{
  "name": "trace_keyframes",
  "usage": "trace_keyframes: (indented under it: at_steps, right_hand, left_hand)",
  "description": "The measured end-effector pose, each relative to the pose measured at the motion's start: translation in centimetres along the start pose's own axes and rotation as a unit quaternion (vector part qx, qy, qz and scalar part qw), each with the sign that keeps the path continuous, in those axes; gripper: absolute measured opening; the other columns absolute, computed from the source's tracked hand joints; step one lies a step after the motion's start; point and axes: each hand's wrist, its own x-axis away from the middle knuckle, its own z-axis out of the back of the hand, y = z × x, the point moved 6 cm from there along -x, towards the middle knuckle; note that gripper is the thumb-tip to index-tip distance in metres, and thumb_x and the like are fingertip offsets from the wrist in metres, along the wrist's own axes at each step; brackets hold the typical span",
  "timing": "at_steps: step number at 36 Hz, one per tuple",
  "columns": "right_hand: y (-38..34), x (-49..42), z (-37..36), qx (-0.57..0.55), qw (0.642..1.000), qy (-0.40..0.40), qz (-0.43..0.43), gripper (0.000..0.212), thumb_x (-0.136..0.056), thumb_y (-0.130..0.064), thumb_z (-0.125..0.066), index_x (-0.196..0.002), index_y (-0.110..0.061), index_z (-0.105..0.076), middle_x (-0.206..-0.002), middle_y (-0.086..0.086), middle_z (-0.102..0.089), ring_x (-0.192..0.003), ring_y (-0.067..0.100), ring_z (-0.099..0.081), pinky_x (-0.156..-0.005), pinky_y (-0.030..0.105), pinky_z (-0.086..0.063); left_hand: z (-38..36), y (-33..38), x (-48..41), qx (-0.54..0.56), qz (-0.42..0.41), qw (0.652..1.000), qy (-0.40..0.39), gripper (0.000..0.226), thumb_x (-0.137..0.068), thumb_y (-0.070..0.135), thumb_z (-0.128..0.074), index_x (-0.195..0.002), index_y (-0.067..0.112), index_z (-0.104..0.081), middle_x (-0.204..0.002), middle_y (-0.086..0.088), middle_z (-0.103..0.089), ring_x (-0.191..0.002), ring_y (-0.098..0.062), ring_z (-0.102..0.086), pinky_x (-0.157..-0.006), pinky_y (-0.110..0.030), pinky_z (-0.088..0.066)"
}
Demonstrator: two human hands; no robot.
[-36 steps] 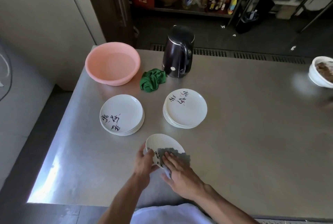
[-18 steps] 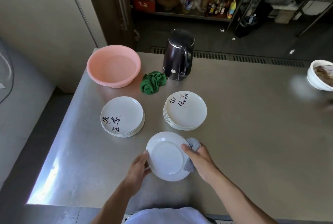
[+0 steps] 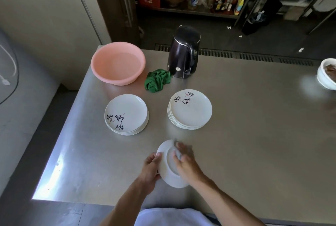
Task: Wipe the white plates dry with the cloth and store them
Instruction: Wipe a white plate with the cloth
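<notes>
"Plate [image 3: 169, 171], where is it?"
"Lower middle of the frame, tilted above the table [image 3: 254, 135]. My left hand [image 3: 151, 168] grips its rim; my right hand [image 3: 188, 165] bunches the cloth [image 3: 177, 153] against it. Stiff, breakable, likely slippery: hold the rim."

The steel tabletop [image 3: 254, 135] before me carries a pink basin [image 3: 118, 63] at its far left corner, a black kettle [image 3: 183, 53] beside it, and a crumpled green cloth [image 3: 157, 80] touching the kettle's base. Nearer me sit a left stack of white plates [image 3: 126, 114] and a right stack of white plates [image 3: 190, 108], well apart. A white bowl [image 3: 326, 75] stands at the right edge.
</notes>
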Motion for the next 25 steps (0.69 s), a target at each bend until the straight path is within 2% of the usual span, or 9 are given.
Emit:
trace_keyframes:
  at_steps: [3,5,6,10,14,17,20,22,25]
  right_hand:
    - [-1.4,1.7,-2.4,0.085,0.981,-0.078,0.156,0.060,-0.108,-0.036,-0.035,-0.158,-0.008,-0.018,-0.167,0.004,-0.004,-0.153,0.010,0.006,-0.114,0.012,0.017]
    - [-0.8,3.1,-2.8,0.090,0.969,-0.094,0.208,0.062,-0.107,-0.041,-0.034,-0.158,-0.009,-0.016,-0.165,-0.003,0.002,-0.150,0.000,0.012,-0.120,0.019,0.011]
    - [-0.2,3.7,-2.6,0.088,0.966,-0.101,0.220,0.063,-0.107,-0.043,-0.032,-0.158,-0.009,-0.017,-0.165,-0.006,0.002,-0.150,-0.001,0.011,-0.123,0.023,0.006]
    - [3.1,4.2,-1.6,0.185,0.955,-0.075,0.221,0.065,-0.104,-0.047,-0.027,-0.156,-0.007,-0.025,-0.163,0.000,-0.004,-0.154,0.017,-0.008,-0.124,0.032,0.001]
    - [5.7,1.5,-1.5,0.259,0.958,-0.104,0.068,0.069,-0.106,-0.048,-0.020,-0.159,-0.009,0.003,-0.164,0.008,0.019,-0.153,0.019,0.015,-0.123,0.036,0.011]
    - [4.4,-0.1,-1.9,0.189,0.976,-0.112,0.002,0.070,-0.106,-0.048,-0.020,-0.158,-0.008,0.005,-0.165,0.009,0.018,-0.152,0.017,0.018,-0.119,0.034,0.015]
    - [2.6,0.5,-2.6,0.205,0.970,-0.112,0.073,0.072,-0.106,-0.048,-0.022,-0.158,-0.007,0.008,-0.163,0.008,0.024,-0.151,0.019,0.023,-0.120,0.031,0.019]
    - [2.2,1.7,-2.8,0.194,0.961,-0.132,0.146,0.073,-0.105,-0.052,-0.020,-0.158,-0.012,0.011,-0.159,-0.003,0.030,-0.147,0.009,0.030,-0.117,0.025,0.023]
    - [2.8,3.6,-2.7,0.184,0.945,-0.161,0.219,0.070,-0.102,-0.054,-0.015,-0.159,-0.019,0.008,-0.162,-0.012,0.024,-0.148,0.003,0.024,-0.121,0.026,0.016]
  left_hand:
    - [-1.0,0.2,-0.2,0.041,0.002,0.999,-0.014,0.031,-0.110,0.027,-0.046,-0.100,0.007,-0.067,-0.089,-0.016,-0.072,-0.078,-0.022,-0.070,-0.063,-0.031,-0.057]
    - [-0.9,0.3,-0.5,0.068,0.006,0.998,-0.006,0.036,-0.111,0.026,-0.043,-0.115,-0.002,-0.066,-0.104,-0.025,-0.071,-0.093,-0.032,-0.068,-0.075,-0.037,-0.057]
    - [-0.7,0.3,-0.6,0.073,0.010,0.997,0.003,0.036,-0.111,0.025,-0.042,-0.117,-0.002,-0.065,-0.105,-0.025,-0.071,-0.093,-0.033,-0.068,-0.074,-0.036,-0.058]
    - [-0.1,0.0,-0.4,0.043,0.017,0.999,0.027,0.029,-0.110,0.028,-0.045,-0.113,0.009,-0.067,-0.094,-0.012,-0.072,-0.083,-0.024,-0.066,-0.064,-0.032,-0.057]
    - [-0.3,-0.3,0.2,0.037,0.019,0.999,-0.002,0.029,-0.110,0.028,-0.045,-0.121,0.017,-0.069,-0.105,-0.010,-0.074,-0.094,-0.025,-0.067,-0.070,-0.036,-0.059]
    - [-1.0,-0.1,0.5,0.050,0.018,0.998,-0.020,0.029,-0.110,0.029,-0.044,-0.122,0.020,-0.069,-0.106,-0.007,-0.077,-0.094,-0.023,-0.071,-0.074,-0.037,-0.059]
    - [-1.1,0.5,0.2,0.050,0.013,0.998,-0.025,0.031,-0.111,0.028,-0.042,-0.122,0.014,-0.067,-0.106,-0.012,-0.077,-0.090,-0.021,-0.074,-0.072,-0.036,-0.060]
    - [-1.0,0.8,0.0,0.047,0.010,0.998,-0.031,0.033,-0.112,0.027,-0.040,-0.121,0.010,-0.067,-0.103,-0.013,-0.077,-0.087,-0.020,-0.074,-0.071,-0.035,-0.060]
    - [-0.7,0.7,-0.1,0.047,0.010,0.998,-0.027,0.033,-0.111,0.026,-0.040,-0.120,0.009,-0.068,-0.103,-0.012,-0.077,-0.088,-0.020,-0.072,-0.072,-0.035,-0.059]
